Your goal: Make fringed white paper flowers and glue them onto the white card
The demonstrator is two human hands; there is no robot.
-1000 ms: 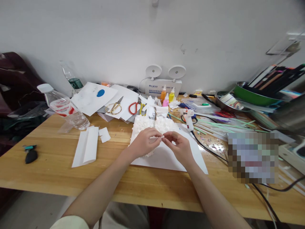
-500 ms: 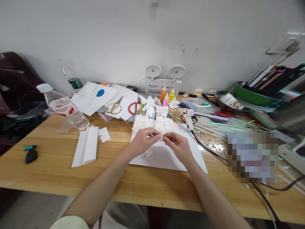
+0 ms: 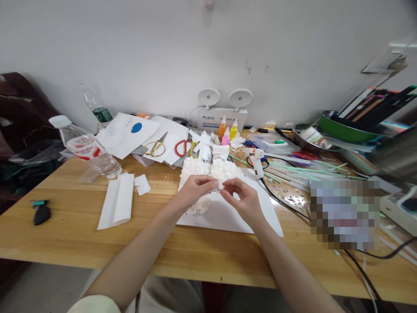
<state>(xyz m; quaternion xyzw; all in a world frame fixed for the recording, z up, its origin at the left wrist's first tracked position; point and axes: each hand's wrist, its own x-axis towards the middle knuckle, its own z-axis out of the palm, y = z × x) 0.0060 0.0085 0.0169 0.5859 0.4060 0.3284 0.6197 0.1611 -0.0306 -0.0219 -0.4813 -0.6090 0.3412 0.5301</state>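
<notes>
My left hand point(image 3: 198, 189) and my right hand point(image 3: 243, 198) meet above a large white sheet point(image 3: 224, 219). Between their fingertips is a small white paper piece point(image 3: 220, 185), pinched by both. Behind and beneath them, clusters of crumpled white paper bits cover parts of the sheet: one at the left point(image 3: 192, 167), another at the right point(image 3: 226, 169), and a smaller one point(image 3: 199, 206) below my left hand. My hands hide the middle of these clusters.
A white glue gun point(image 3: 257, 163) with a black cable stands right of the sheet. Folded paper point(image 3: 116, 202) and a water bottle point(image 3: 89, 150) are on the left. Gold scissors point(image 3: 156, 145), red-handled pliers point(image 3: 181, 148) and paint bottles point(image 3: 226, 135) lie behind.
The fingers have shifted slightly around the small white piece, and more of it shows between the fingertips. The view has moved very slightly.
</notes>
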